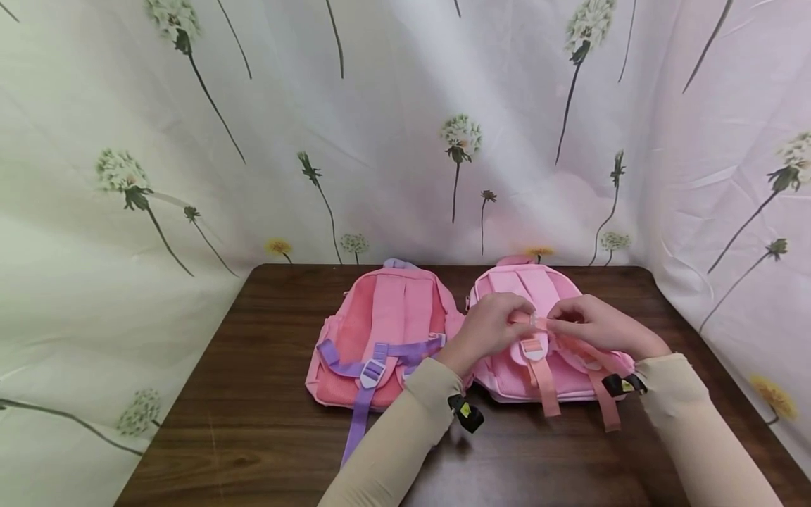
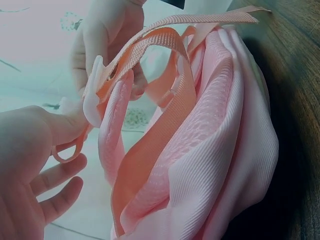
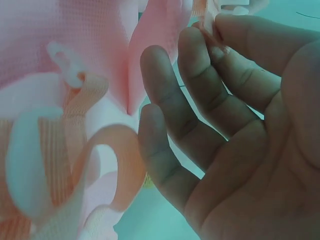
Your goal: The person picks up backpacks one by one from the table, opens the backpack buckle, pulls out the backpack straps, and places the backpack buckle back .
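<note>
A light pink backpack (image 1: 507, 380) lies back side up on the right of the table, its shoulder straps facing me. Over it both hands meet at an orange webbing strap (image 1: 541, 324). My left hand (image 1: 491, 325) pinches one part of it between thumb and forefinger, and my right hand (image 1: 598, 325) pinches the part just to the right. A small pale clasp piece (image 1: 533, 320) shows between the fingertips; whether it is fastened cannot be made out. Just below sits a white strap adjuster (image 1: 534, 348), with a loose orange tail (image 1: 545, 391) hanging from it.
A coral-pink backpack (image 1: 355, 317) with purple straps (image 1: 360, 422) and a white adjuster lies to the left, close against the pink one. Both rest on a dark wooden table (image 1: 253, 394). A flower-printed cloth (image 1: 393, 141) hangs behind and at the sides.
</note>
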{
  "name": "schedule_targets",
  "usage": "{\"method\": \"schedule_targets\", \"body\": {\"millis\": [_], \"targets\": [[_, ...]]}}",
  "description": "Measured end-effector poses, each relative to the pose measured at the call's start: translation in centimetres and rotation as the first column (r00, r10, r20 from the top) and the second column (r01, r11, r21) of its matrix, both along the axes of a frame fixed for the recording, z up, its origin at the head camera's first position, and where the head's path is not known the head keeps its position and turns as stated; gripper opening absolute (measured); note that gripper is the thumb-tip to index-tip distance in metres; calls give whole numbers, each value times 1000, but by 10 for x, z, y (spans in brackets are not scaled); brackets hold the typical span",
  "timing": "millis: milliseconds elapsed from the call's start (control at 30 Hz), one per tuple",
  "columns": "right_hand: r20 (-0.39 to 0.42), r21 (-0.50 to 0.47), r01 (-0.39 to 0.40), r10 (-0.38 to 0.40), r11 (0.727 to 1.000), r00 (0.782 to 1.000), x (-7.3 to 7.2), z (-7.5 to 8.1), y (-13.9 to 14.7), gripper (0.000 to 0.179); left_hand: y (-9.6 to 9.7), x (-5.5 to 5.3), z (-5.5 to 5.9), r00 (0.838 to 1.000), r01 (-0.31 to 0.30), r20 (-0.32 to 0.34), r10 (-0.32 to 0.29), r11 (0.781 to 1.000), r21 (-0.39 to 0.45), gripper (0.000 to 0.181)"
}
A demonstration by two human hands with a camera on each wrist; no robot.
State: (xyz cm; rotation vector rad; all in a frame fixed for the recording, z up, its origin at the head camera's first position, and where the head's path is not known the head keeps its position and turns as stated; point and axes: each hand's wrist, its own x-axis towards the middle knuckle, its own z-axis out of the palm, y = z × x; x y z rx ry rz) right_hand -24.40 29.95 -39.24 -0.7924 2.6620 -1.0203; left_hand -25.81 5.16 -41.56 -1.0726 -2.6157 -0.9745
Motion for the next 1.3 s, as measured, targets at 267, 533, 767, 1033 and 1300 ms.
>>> {"method": "schedule_targets", "body": {"millis": [267,533,767,1033,1300], "targets": [[-12,0,-20,20,1000,1000,0,0,5,10,1,-2,1,1000,-10,-1,10,1000,-3,22],[34,-33,-28,29,999,999,0,-3,2,10,1,1,-1,1000,-1,22,2,1000,-2,21],[33,-37,-27,28,999,999,1,-1,-4,10,3,1,-3,1000,11,-8,-11,1000,-3,21],[42,-39,-26,28,999,999,6,6,0,6,6,0,5,1000,22,-17,-22,999,-28,23],[41,-53,-55,57,997,998,3,-1,0,10,2,3,3,999,-11,30,12,1000,-27,22]]}}
